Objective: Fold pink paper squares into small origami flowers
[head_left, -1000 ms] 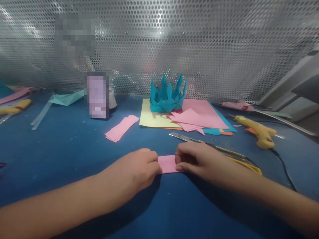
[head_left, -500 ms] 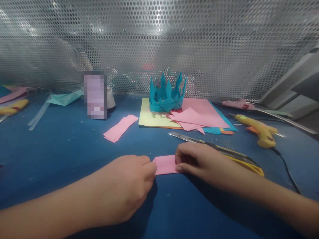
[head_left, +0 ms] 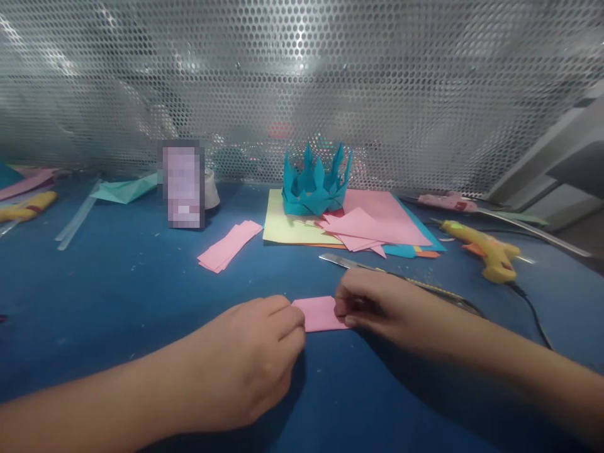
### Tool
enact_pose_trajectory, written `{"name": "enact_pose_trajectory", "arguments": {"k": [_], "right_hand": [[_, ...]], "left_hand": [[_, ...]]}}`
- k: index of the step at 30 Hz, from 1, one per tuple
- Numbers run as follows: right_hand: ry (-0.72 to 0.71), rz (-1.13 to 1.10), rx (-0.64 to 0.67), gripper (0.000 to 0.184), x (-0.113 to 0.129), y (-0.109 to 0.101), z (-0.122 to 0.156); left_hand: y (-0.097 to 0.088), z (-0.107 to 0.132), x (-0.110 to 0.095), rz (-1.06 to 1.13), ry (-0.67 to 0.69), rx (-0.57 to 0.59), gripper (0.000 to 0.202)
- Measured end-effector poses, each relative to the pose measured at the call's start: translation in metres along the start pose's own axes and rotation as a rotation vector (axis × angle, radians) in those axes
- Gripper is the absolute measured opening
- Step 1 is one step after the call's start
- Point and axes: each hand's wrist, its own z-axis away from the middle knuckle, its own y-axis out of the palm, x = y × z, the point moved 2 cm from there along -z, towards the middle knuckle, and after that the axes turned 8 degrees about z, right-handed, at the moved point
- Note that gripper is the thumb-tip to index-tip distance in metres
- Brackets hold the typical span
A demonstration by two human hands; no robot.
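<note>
A small pink paper strip (head_left: 321, 313) lies flat on the blue table (head_left: 117, 283) in front of me. My left hand (head_left: 255, 352) is curled, its fingertips pinching the strip's left end. My right hand (head_left: 377, 308) is closed on the strip's right end, pressing it to the table. A metal ruler (head_left: 358, 264) lies just behind my right hand.
A stack of pink strips (head_left: 229, 245) lies behind, left of centre. A teal paper crown (head_left: 316, 182) stands on coloured sheets (head_left: 387, 217). A yellow glue gun (head_left: 486, 255) with a black cord lies at right. A perforated metal screen (head_left: 302, 82) closes the back.
My left hand has slid down and toward me along the strip, uncovering more of its left end. My right hand has stayed on the right end.
</note>
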Motion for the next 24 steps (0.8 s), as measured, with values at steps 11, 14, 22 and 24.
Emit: {"name": "enact_pose_trajectory", "arguments": {"k": [11, 14, 22, 24], "right_hand": [[0.069, -0.091, -0.076, 0.028, -0.004, 0.001, 0.002], [0.014, -0.020, -0.157, 0.031, 0.005, 0.003, 0.003], [0.074, 0.006, -0.101, 0.026, 0.015, 0.005, 0.003], [0.076, 0.011, -0.099, 0.022, 0.016, 0.006, 0.002]], "left_hand": [[0.020, -0.006, -0.004, -0.156, 0.098, 0.094, 0.032], [0.022, -0.003, -0.001, -0.084, 0.022, 0.101, 0.048], [0.021, -0.002, -0.002, -0.002, -0.013, 0.106, 0.047], [0.021, -0.003, -0.001, -0.005, -0.007, 0.073, 0.037]]}}
